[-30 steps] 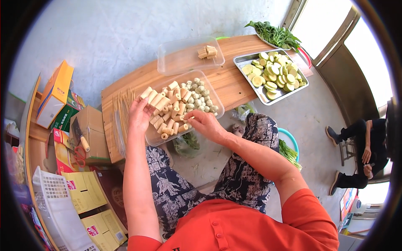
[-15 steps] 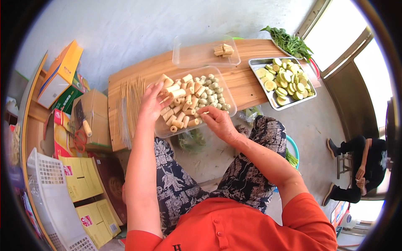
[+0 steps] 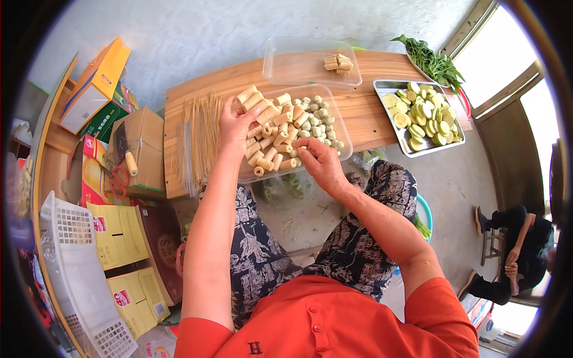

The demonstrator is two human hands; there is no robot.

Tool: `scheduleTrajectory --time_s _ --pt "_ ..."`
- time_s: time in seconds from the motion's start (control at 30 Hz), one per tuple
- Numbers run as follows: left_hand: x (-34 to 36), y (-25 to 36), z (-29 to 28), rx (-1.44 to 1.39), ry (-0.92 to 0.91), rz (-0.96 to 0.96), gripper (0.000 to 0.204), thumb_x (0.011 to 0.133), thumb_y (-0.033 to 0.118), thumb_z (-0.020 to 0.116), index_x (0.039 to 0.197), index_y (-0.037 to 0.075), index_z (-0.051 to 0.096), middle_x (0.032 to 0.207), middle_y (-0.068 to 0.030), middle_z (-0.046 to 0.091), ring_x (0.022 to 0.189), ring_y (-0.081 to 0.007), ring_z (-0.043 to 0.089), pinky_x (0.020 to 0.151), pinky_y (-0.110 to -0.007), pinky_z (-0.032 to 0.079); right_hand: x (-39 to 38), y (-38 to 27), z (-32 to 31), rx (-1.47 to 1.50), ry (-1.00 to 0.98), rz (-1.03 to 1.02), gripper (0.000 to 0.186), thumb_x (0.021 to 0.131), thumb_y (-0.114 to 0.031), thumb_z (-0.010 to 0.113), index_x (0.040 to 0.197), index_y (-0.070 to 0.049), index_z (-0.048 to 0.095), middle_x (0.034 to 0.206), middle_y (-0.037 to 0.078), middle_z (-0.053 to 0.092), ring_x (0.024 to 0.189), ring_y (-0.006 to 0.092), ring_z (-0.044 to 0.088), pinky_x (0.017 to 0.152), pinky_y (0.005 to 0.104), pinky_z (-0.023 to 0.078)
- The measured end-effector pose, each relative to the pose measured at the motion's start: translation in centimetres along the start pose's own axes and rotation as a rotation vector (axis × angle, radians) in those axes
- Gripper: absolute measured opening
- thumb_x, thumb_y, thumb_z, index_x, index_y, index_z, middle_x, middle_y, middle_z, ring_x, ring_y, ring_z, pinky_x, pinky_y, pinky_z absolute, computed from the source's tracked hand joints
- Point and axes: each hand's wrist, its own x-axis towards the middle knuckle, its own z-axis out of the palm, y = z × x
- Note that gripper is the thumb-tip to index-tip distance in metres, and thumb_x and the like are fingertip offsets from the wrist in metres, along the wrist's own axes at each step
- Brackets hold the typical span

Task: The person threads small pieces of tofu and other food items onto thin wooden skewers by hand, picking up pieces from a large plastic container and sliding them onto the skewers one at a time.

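Rightward and a little upward in frame go the table [image 3: 370, 126], the clear tray [image 3: 345, 135] and both hands since a second ago!
Left hand [image 3: 235, 124], left of the frame's centre, grips a row of beige rolls [image 3: 255, 101] above the tray's upper-left corner; right hand [image 3: 322, 164], centre frame, has its fingertips drawn narrow at the tray's lower edge, and whether they pinch anything I cannot tell. Loose rolls [image 3: 284, 130] heap the tray's left side, greenish balls [image 3: 319, 121] its right; thin sticks [image 3: 205, 128] lie left of it.
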Motion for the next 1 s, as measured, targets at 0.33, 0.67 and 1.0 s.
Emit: scheduleTrajectory --time_s 0.33,0.67,1.0 --pt "-0.4 0.3 0.0 0.005 0.038 -0.059 0.071 0.081 0.018 0.071 0.137 0.004 0.029 0.109 -0.0107 0.055 0.090 -0.0207 0.060 0.072 -0.034 0.055 0.4 0.8 0.2 0.079 0.056 -0.017 0.017 0.090 -0.013 0.055 0.102 -0.003 0.061 0.061 -0.007 0.046 0.057 0.0020 0.040 0.048 0.0207 0.034" --pt "-0.8 1.3 -0.7 0.138 0.048 -0.024 0.059 0.086 0.017 0.063 0.136 0.002 0.034 0.109 -0.0115 0.057 0.091 -0.0164 0.060 0.070 -0.029 0.052 5.4 5.1 -3.3 0.407 0.106 0.151 0.013 0.090 -0.012 0.054 0.095 -0.003 0.062 0.062 -0.006 0.048 0.051 0.0024 0.040 0.044 0.0202 0.032" --pt "-1.0 2.1 -1.2 0.401 -0.029 0.166 0.055 0.087 0.015 0.062 0.134 0.000 0.039 0.108 -0.0093 0.056 0.084 -0.0121 0.060 0.067 -0.023 0.050 19.5 10.5 -6.9 0.095 0.371 0.183 0.016 0.083 -0.013 0.059 0.083 0.002 0.064 0.051 0.002 0.050 0.041 0.0087 0.043 0.038 0.0253 0.032"
